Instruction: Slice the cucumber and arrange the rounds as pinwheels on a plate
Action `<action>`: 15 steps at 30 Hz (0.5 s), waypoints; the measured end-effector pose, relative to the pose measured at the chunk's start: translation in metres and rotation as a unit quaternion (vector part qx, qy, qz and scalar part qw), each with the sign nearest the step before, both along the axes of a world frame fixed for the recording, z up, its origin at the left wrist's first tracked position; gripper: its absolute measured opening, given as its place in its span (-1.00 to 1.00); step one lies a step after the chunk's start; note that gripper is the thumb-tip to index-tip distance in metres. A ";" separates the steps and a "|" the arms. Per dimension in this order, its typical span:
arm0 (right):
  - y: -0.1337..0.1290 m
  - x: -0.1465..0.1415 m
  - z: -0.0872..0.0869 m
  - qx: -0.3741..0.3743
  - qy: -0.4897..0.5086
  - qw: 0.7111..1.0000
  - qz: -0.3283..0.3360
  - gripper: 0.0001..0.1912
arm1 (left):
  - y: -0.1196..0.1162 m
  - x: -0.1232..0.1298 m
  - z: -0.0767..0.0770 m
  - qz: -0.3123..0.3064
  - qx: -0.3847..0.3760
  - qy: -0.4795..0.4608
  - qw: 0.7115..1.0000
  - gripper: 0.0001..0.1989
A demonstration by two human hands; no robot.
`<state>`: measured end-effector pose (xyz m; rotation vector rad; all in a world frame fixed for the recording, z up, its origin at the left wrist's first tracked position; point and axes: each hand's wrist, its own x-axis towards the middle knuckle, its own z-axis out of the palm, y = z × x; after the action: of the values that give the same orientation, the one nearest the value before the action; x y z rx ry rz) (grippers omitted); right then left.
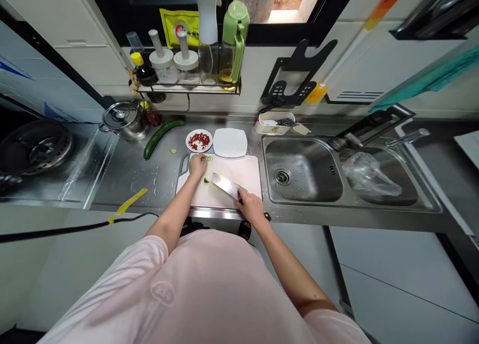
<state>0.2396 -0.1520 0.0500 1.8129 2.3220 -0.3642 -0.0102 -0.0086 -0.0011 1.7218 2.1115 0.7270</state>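
Observation:
My right hand (pixel 251 207) grips the handle of a broad steel kitchen cleaver (pixel 226 186), whose blade lies angled over a white cutting board (pixel 239 176). My left hand (pixel 197 165) is at the board's far edge, its fingertips pinching a small cucumber piece (pixel 209 159). A green cucumber scrap (pixel 206 180) lies on the board between my hands. Beyond the board are a whole green cucumber (pixel 161 138), a loose slice (pixel 173 151), a round plate of chopped red chili (pixel 198 141), and a white square plate (pixel 229 143).
A stainless double sink (pixel 303 169) lies right of the board, with a plastic bag (pixel 370 175) in its far basin. A lidded steel pot (pixel 125 121) and a gas burner (pixel 35 147) stand left. A shelf of bottles and condiment jars (pixel 187 88) runs along the back.

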 end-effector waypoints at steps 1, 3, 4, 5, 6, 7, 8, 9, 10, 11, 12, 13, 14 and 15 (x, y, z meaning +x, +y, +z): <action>0.000 0.000 0.000 0.000 0.000 1.000 0.000 -0.59 | -0.004 -0.002 0.000 0.012 0.014 -0.009 1.000 -0.76; 0.000 -0.001 0.000 -0.002 -0.002 1.000 0.002 -0.59 | -0.015 -0.007 -0.001 0.037 0.040 -0.025 0.998 -0.76; 0.000 -0.002 0.000 -0.003 -0.003 1.000 0.002 -0.58 | -0.021 -0.010 -0.001 0.047 0.051 -0.033 0.997 -0.76; 0.000 -0.003 0.000 -0.005 -0.004 1.000 0.002 -0.58 | -0.028 -0.012 -0.002 0.055 0.059 -0.042 0.996 -0.76; 0.000 -0.004 0.001 -0.006 -0.005 1.000 0.003 -0.58 | -0.034 -0.014 -0.002 0.061 0.065 -0.052 0.995 -0.75; 0.000 -0.005 0.002 -0.007 -0.005 1.000 0.003 -0.58 | -0.041 -0.016 -0.003 0.066 0.070 -0.060 0.994 -0.76; 0.000 -0.006 0.003 -0.008 -0.005 1.000 0.005 -0.59 | -0.048 -0.017 -0.004 0.069 0.073 -0.066 0.993 -0.76; 0.001 -0.006 0.003 -0.010 -0.005 1.000 0.007 -0.58 | -0.055 -0.018 -0.005 0.072 0.075 -0.071 0.992 -0.77; 0.001 -0.007 0.004 -0.011 -0.005 1.000 0.008 -0.58 | -0.063 -0.019 -0.006 0.074 0.073 -0.074 0.992 -0.78; 0.001 -0.008 0.005 -0.012 -0.005 1.000 0.010 -0.58 | -0.070 -0.020 -0.007 0.074 0.072 -0.077 0.992 -0.79; 0.001 -0.009 0.006 -0.013 -0.005 1.000 0.011 -0.57 | -0.077 -0.020 -0.008 0.073 0.070 -0.080 0.992 -0.79; 0.001 -0.009 0.006 -0.014 -0.004 1.000 0.011 -0.57 | -0.084 -0.019 -0.009 0.070 0.071 -0.083 0.992 -0.80; 0.001 -0.010 0.007 -0.014 -0.002 1.000 0.010 -0.56 | -0.090 -0.019 -0.009 0.065 0.074 -0.086 0.991 -0.81; 0.001 -0.011 0.008 -0.014 0.001 1.000 0.008 -0.56 | -0.096 -0.018 -0.010 0.057 0.076 -0.090 0.991 -0.82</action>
<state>0.2285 -0.1509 0.0585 1.7821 2.3190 -0.3945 -0.0278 -0.1050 -0.0108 1.5510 2.0903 1.0604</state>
